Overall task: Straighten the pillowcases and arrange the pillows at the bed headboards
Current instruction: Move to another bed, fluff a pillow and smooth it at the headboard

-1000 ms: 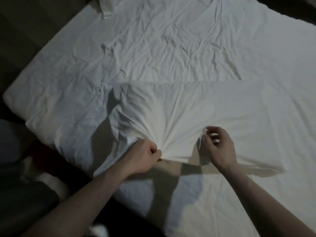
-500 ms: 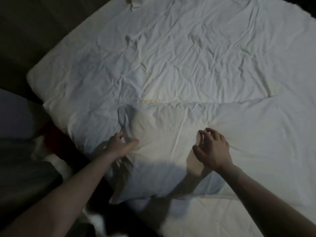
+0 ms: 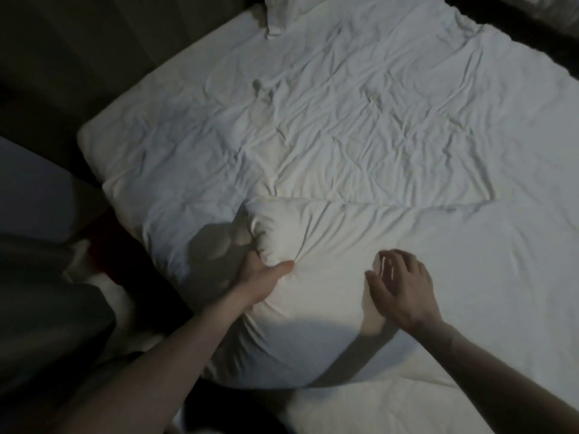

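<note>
Two hands: both on one pillow [image 3: 391, 261], lower centre of the frame, lying on the bed [image 3: 313, 104].
Left hand [image 3: 263, 274]: fingers grasping the pillow's left end, thumb dug into the fabric.
Right hand [image 3: 399, 285]: fingers released and spread, on or just over the pillow's near-middle; contact unclear.
Long axis: runs left to right, stretching away right of both hands.
Nearer hand: the left holds the end; the right would do the smoothing rightward.
Second pillow [image 3: 282, 10]: top edge, well apart.
</note>
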